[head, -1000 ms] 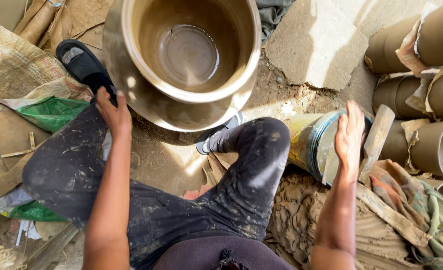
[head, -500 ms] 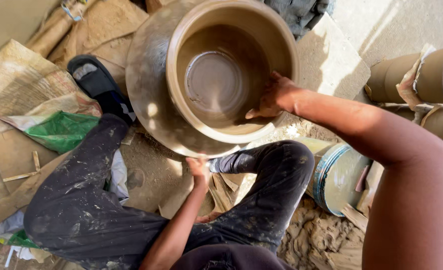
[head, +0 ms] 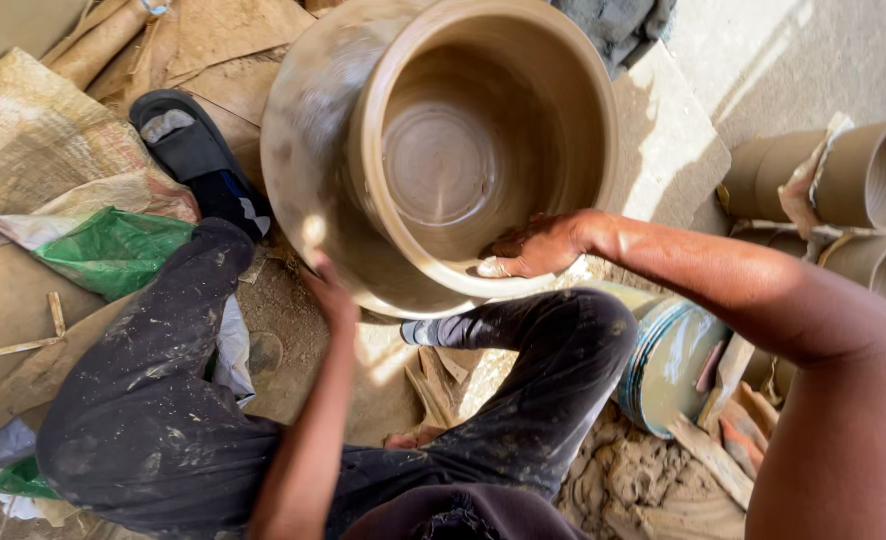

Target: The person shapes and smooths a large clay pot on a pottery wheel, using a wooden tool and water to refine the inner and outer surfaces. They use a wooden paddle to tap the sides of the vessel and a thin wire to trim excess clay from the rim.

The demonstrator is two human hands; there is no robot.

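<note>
Right hand (head: 538,245) fingers curl over clay pot (head: 483,150) near rim, gripping it. Left hand (head: 328,290) touches pot's outer wall; finger state unclear.

Things we see lying around us

We see a green bag (head: 113,250) on brown sacks (head: 38,150), a black sandal (head: 198,160), clay tubes (head: 853,180) stacked at the right, a round bucket (head: 668,360), and lumps of clay (head: 633,480).

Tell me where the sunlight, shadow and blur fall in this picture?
Head view: hard sun whitens the stone slab and glints on the clay pot rim; the pot's inside wall lies in shadow; the near right forearm is soft and out of focus.
</note>
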